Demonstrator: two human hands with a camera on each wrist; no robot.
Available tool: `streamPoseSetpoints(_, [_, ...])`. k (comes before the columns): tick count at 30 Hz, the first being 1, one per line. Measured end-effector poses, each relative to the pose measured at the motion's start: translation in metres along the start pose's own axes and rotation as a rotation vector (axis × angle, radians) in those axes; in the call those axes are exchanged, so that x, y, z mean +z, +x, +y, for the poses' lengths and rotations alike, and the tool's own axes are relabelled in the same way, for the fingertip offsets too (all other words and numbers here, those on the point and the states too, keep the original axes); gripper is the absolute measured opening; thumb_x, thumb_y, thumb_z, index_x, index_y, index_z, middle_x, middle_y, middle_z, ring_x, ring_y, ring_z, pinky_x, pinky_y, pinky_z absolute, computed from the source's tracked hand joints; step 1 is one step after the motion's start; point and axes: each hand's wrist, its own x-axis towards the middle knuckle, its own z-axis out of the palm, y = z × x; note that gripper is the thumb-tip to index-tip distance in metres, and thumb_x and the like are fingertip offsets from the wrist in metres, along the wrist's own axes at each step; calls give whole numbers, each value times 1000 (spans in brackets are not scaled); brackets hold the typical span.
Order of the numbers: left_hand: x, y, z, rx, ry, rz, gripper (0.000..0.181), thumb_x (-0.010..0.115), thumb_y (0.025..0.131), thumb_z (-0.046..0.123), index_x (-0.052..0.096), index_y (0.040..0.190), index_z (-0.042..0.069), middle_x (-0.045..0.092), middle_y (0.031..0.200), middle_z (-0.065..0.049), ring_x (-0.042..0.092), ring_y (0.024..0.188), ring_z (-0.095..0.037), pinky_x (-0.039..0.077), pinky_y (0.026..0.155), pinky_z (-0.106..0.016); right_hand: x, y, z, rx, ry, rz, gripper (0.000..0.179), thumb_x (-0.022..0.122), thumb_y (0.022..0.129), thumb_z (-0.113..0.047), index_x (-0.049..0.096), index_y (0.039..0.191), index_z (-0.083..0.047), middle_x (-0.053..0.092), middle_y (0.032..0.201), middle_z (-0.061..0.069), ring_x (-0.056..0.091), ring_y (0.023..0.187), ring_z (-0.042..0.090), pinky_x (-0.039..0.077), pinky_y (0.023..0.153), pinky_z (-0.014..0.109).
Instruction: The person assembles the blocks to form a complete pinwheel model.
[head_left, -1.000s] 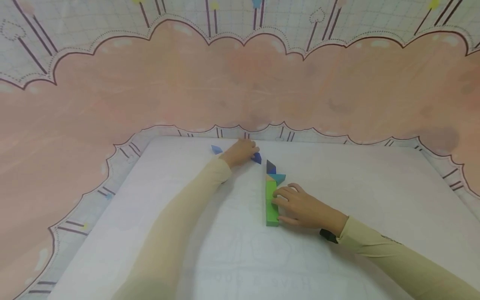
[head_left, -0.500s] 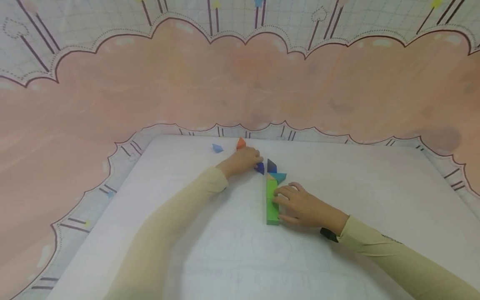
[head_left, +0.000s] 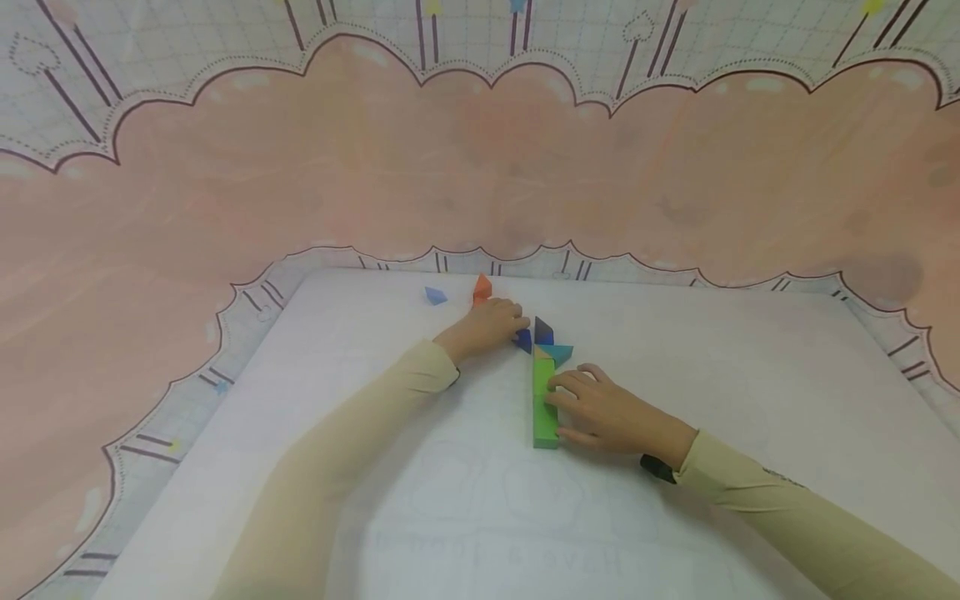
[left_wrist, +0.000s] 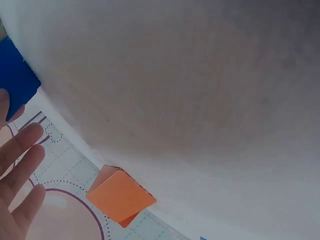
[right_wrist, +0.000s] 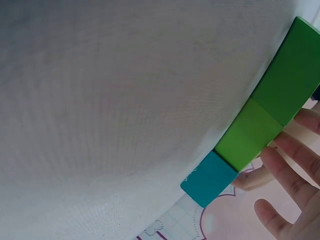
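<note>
My left hand (head_left: 487, 325) pinches a dark blue block (head_left: 523, 340) between thumb and finger, as the left wrist view also shows. Just right of it stands another dark blue block (head_left: 543, 331), at the far end of a row. Behind the green blocks come a teal triangular block (head_left: 558, 353) and a small tan wedge (head_left: 540, 353). Two green blocks, a lighter one (right_wrist: 250, 134) and a darker one (right_wrist: 290, 72), form the near part of the row. Fingers of my right hand (head_left: 611, 414) touch their right side, extended in the right wrist view.
An orange block (head_left: 482, 287) lies near the far table edge, behind my left hand. Left of it is a light blue block (head_left: 435, 296). A patterned curtain or cloth (head_left: 480, 167) rises beyond the white tabletop (head_left: 750, 358).
My left hand has come nearer and slightly right with the dark blue block, closer to the row. The orange block has come into sight behind it. My right hand stays put.
</note>
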Motion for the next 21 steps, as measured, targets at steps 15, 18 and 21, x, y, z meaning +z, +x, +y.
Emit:
streamPoseSetpoints(15, [-5, -5, 7, -2, 39, 7, 23, 53, 95, 18, 58, 116, 10, 60, 109, -8, 55, 105, -23, 42, 101, -36, 0, 1, 0, 3, 8, -3, 43, 60, 88, -39, 58, 122, -12, 57, 123, 8, 52, 117, 23, 40, 101, 49])
streamPoseSetpoints(18, [-5, -4, 7, -9, 32, 7, 23, 52, 95, 18, 59, 116, 10, 60, 110, -8, 55, 106, -24, 42, 102, -36, 0, 0, 1, 6, 17, -4, 44, 61, 88, -39, 57, 122, -12, 57, 124, 7, 52, 117, 23, 40, 101, 49])
streamPoseSetpoints(21, [-4, -2, 7, -21, 22, 0, 23, 51, 96, 18, 59, 116, 10, 60, 111, -8, 55, 107, -23, 41, 103, -36, 1, 0, 1, 9, 18, -8, 44, 61, 88, -40, 57, 122, -12, 57, 124, 7, 52, 118, 22, 40, 102, 49])
